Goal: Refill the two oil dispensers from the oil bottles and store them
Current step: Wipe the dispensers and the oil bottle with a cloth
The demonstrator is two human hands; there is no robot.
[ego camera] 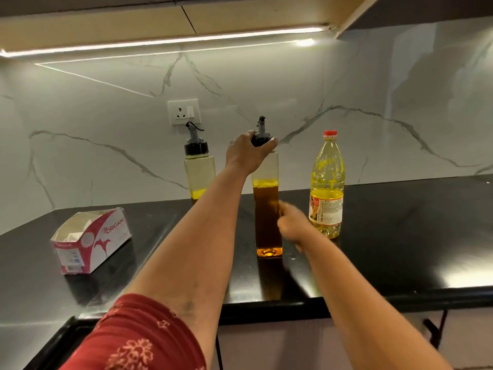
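Observation:
A tall clear dispenser (267,217) with dark amber oil up to about two thirds stands upright on the black counter (386,236). My left hand (246,153) grips its black spout cap from above. My right hand (293,222) is blurred at the dispenser's right side, at mid height, with curled fingers touching or nearly touching the glass. A second dispenser (198,169) with a black spout cap stands behind my left forearm, with only a little yellow oil at its bottom. A plastic bottle of yellow oil (326,188) with a red cap stands upright to the right.
An open pink and white tissue box (90,240) lies on the counter at the left. A wall socket (184,111) sits on the marble backsplash behind the dispensers. Overhead cabinets with a light strip hang above. The counter's front edge runs below my arms.

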